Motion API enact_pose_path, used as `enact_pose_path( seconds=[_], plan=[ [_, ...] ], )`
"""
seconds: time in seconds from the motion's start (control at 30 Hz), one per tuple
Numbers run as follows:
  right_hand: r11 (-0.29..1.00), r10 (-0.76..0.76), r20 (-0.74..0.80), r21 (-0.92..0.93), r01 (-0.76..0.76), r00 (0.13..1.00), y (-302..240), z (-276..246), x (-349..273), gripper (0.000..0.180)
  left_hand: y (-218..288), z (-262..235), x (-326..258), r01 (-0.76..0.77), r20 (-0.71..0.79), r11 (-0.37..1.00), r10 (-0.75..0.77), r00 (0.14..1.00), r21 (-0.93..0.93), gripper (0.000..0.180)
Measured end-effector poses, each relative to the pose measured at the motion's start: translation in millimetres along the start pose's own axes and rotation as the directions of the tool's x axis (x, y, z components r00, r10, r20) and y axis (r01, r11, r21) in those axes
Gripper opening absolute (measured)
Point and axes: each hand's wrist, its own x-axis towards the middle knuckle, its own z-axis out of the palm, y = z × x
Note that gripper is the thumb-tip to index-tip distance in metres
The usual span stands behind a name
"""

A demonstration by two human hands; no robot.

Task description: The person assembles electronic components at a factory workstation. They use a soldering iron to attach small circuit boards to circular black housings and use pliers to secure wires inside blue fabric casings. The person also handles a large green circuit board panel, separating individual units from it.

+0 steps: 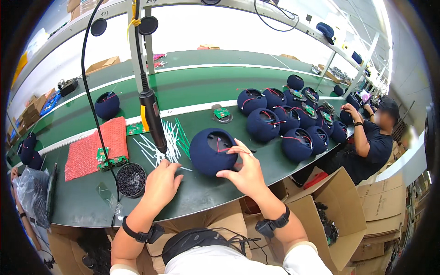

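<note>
A navy round fabric-covered shell [211,158] rests near the bench's front edge, its round opening facing up with a red wire at it. My right hand [247,172] grips its right side, thumb low and fingers by the opening. To the left, my left hand [161,183] reaches over the near end of a spread of white strips [172,137], thumb apart from the fingers; nothing shows in its grasp. Just above that hand hangs a black-and-orange electric screwdriver [152,119]. Green strips [181,137] lie between the white ones and the shell.
A round tub of black screws or similar small parts [131,180] stands left, by green circuit boards [110,159] and red bubble wrap [98,146]. Several navy shells [263,124] crowd the right. A co-worker [371,137] sits beyond. An open carton [343,220] stands at lower right.
</note>
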Motion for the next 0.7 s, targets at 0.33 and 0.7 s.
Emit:
enact_pose_path(
  seconds=[0.33, 0.7],
  plan=[
    [0.980, -0.116, -0.029, -0.164, 0.110, 0.993, 22.3, 51.0, 91.1, 0.064, -27.0, 21.2, 4.3, -0.013, 0.064, 0.984, 0.024, 0.998, -0.177, 0.024],
    [0.920, -0.086, -0.110, -0.391, 0.037, 0.990, 89.6, 140.8, 270.6, 0.064, -28.4, 26.7, 3.1, -0.015, 0.116, 0.992, 0.030, 0.993, -0.128, 0.025]
  ],
)
